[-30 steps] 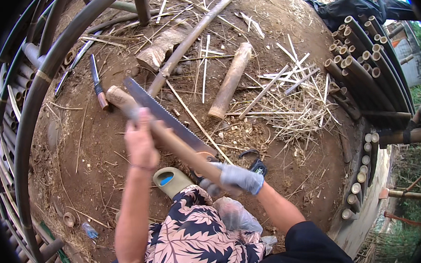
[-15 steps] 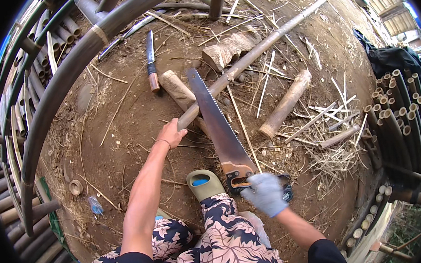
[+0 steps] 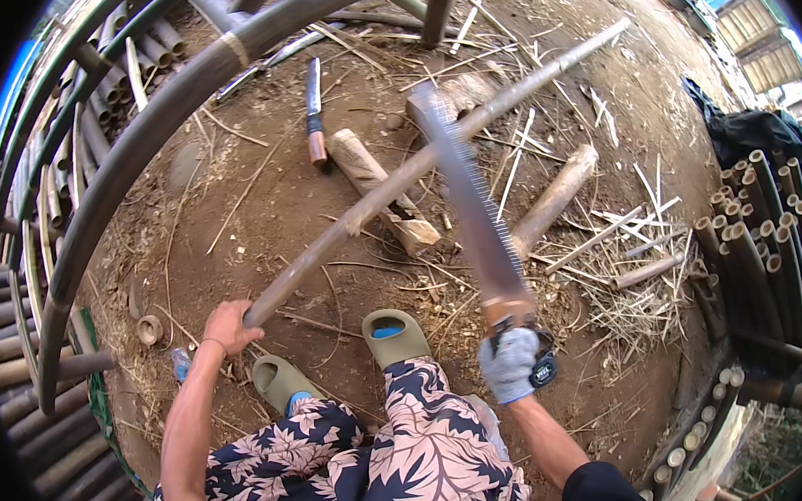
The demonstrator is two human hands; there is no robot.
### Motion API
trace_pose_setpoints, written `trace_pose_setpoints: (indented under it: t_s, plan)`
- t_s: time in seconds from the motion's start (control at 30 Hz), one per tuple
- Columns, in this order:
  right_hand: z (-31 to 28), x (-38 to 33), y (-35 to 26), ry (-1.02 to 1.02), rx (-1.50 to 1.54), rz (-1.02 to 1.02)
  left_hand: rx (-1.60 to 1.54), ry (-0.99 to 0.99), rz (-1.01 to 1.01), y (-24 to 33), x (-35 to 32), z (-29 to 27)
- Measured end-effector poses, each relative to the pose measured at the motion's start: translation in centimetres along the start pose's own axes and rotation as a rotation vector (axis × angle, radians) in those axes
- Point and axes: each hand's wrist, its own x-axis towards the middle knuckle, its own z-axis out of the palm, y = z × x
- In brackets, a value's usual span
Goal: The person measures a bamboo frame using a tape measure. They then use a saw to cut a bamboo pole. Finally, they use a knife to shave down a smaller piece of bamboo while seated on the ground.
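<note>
A long bamboo pole [image 3: 313, 264] runs slantwise from lower left to far right, its near end gripped by my bare left hand [image 3: 228, 329]. It crosses over a notched wooden log [image 3: 363, 164] lying on the dirt. My right hand [image 3: 511, 364], in a grey glove, is closed around the handle of a handsaw [image 3: 479, 211]. The saw's blade, slightly blurred, points away from me, and in this view it overlaps the pole; I cannot tell whether they touch. Beside the glove is a black round thing [image 3: 543, 369], perhaps a tape measure.
A large knife [image 3: 315, 111] lies beyond the log. Right of the saw are a short bamboo piece [image 3: 557, 199] and a heap of split strips [image 3: 641, 302]. Bundled bamboo tubes [image 3: 762, 231] stand at right. A curved bamboo frame [image 3: 116, 165] arches along the left.
My left hand has moved left and toward me, drawing the pole along. The saw has shifted right with my right hand. My left clog now shows more.
</note>
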Motion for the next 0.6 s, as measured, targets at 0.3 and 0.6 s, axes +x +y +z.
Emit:
trace_pose_setpoints:
  t_s: [0.3, 0.6]
  plan:
    - [1.6, 4.8, 10.3, -0.118, -0.315, 0.440, 0.676, 0.025, -0.273, -9.9, -4.3, 6.1]
    - [-2.3, -7.9, 6.6, -0.584, -0.163, 0.477, 0.106, 0.239, 0.005, -1.2, 0.4, 5.8]
